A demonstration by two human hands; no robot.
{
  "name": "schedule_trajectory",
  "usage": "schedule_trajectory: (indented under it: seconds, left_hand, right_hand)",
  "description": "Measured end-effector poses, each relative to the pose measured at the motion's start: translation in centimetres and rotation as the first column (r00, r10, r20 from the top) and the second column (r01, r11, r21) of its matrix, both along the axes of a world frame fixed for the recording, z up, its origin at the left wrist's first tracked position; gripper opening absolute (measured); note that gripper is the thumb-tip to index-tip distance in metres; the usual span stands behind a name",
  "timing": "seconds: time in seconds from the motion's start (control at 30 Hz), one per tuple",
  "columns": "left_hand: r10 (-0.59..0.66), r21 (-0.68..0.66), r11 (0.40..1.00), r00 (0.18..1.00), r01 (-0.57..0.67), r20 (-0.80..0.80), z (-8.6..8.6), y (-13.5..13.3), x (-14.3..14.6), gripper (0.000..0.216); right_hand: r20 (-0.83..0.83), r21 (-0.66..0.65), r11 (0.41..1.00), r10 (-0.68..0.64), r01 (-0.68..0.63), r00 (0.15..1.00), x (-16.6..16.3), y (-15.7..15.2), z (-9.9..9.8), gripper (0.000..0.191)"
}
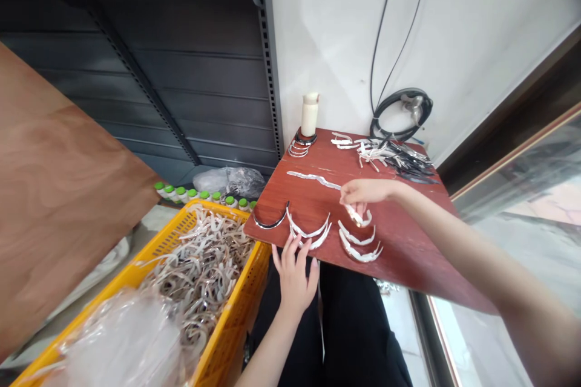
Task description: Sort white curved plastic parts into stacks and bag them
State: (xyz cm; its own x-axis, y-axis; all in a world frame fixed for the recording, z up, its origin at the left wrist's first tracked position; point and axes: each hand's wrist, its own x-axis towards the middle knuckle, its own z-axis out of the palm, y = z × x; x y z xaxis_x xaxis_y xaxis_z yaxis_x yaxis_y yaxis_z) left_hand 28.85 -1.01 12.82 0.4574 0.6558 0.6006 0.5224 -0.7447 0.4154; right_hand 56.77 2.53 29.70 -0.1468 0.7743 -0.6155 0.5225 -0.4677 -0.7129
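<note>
Carefully lower the curved white piece (361,217) pinched in your right hand (363,191) onto the red table (408,242), lining it up above the two stacked beside it; keep your left hand (294,275), fingers spread, steadying the near pair (311,234)

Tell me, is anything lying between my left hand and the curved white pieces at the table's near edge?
Nothing visible does. The left hand has its fingertips right at the curved white pieces on the table; the right hand pinches another piece farther right.
</note>
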Motion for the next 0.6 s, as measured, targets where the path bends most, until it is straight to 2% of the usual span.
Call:
schedule_trajectory:
  seconds: [0.1, 0.23, 0.3, 0.4, 0.53, 0.6]
  left_hand:
    - [0.000, 0.000, 1.000, 1.000, 0.000, 0.015, -0.1, 0.0, 0.1, 0.043]
    - [-0.007, -0.004, 1.000, 1.000, 0.007, 0.025, -0.1, 0.0, 0.1, 0.044]
    - [-0.008, -0.006, 1.000, 1.000, 0.008, 0.027, -0.1, 0.0, 0.1, 0.044]
    - [-0.008, -0.011, 1.000, 0.999, 0.009, 0.032, -0.1, 0.0, 0.1, 0.044]
    - [-0.005, -0.009, 1.000, 0.999, 0.005, 0.038, -0.1, 0.0, 0.2, 0.043]
    - [-0.004, -0.005, 1.000, 0.999, 0.004, 0.040, -0.2, 0.0, 0.2, 0.043]
  right_hand:
    - [0.096, -0.050, 0.997, 0.059, -0.054, 0.994, -0.9, -1.2, -1.3, 0.038]
    - [0.208, 0.069, 0.988, 0.118, -0.135, 0.971, -0.9, -2.7, -1.6, 0.041]
    - [0.310, 0.112, 0.970, 0.172, -0.216, 0.935, -0.7, -3.6, -1.2, 0.036]
    - [0.470, 0.099, 0.949, 0.221, -0.300, 0.855, -1.2, -5.2, -0.7, 0.030]
    - [0.619, 0.141, 0.934, 0.176, -0.329, 0.765, -2.3, -7.2, -0.8, 0.014]
    - [0.635, 0.170, 0.924, 0.163, -0.342, 0.755, -2.5, -7.8, -1.2, 0.011]
